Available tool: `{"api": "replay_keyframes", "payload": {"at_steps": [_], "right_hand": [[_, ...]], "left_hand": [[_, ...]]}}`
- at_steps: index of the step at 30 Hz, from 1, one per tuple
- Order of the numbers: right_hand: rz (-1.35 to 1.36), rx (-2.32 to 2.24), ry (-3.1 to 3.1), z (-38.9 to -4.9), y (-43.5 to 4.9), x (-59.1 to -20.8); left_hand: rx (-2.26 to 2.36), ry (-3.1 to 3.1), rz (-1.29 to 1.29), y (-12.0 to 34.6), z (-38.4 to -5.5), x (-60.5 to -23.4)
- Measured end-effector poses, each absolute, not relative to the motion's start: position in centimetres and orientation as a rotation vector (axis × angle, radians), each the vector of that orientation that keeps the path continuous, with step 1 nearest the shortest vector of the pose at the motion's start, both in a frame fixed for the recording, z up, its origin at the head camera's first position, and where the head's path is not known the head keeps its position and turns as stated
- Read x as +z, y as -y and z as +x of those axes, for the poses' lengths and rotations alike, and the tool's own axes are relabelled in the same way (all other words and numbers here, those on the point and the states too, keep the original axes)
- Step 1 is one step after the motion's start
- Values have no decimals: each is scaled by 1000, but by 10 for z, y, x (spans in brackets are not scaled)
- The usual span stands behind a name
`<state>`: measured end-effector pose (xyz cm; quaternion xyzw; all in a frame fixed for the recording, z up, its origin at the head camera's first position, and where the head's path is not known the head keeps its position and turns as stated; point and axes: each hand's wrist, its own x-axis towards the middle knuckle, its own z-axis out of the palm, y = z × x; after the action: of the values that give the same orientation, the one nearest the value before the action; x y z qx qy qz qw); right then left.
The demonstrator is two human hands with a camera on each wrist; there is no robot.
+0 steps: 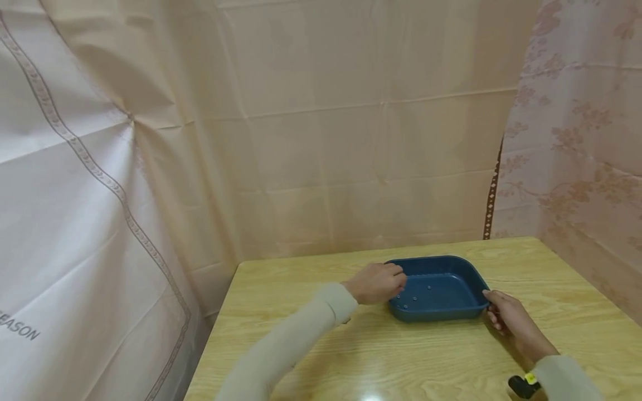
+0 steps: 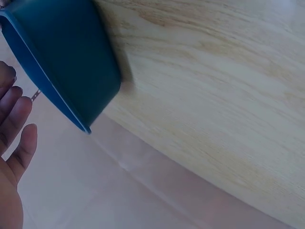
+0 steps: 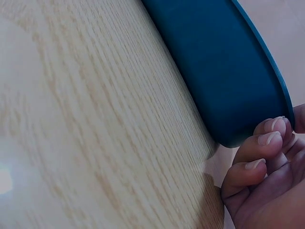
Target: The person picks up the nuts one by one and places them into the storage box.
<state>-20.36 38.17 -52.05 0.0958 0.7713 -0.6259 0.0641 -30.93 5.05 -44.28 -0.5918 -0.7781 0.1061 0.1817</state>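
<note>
A blue rectangular tray (image 1: 438, 316) with rounded corners sits on the wooden table, several tiny metal pieces (image 1: 414, 299) lying on its floor near the left end. My right hand (image 1: 511, 320) pinches the tray's rim at the right corner; in the right wrist view the fingers of that hand (image 3: 267, 176) curl beneath the rim. Over the tray's left end is my left hand (image 1: 377, 283), fingers bent downward. In the left wrist view its fingers (image 2: 16, 117) are bent beside the blue wall. The thumb and index fingertip are out of sight, so anything between them is hidden.
The pale wooden table (image 1: 401, 356) runs back to a beige curtain (image 1: 361, 139), with patterned cloth (image 1: 592, 145) on the right side. A black object with a yellow patch (image 1: 524, 386) is beside the right sleeve.
</note>
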Motion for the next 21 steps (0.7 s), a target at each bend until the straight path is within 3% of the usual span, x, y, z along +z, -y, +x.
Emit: {"api": "replay_keyframes", "payload": {"at_steps": [21], "right_hand": [[279, -1909, -2349, -203, -380, -520]], "left_hand": [[308, 2259, -1715, -62, -304, -453]]}}
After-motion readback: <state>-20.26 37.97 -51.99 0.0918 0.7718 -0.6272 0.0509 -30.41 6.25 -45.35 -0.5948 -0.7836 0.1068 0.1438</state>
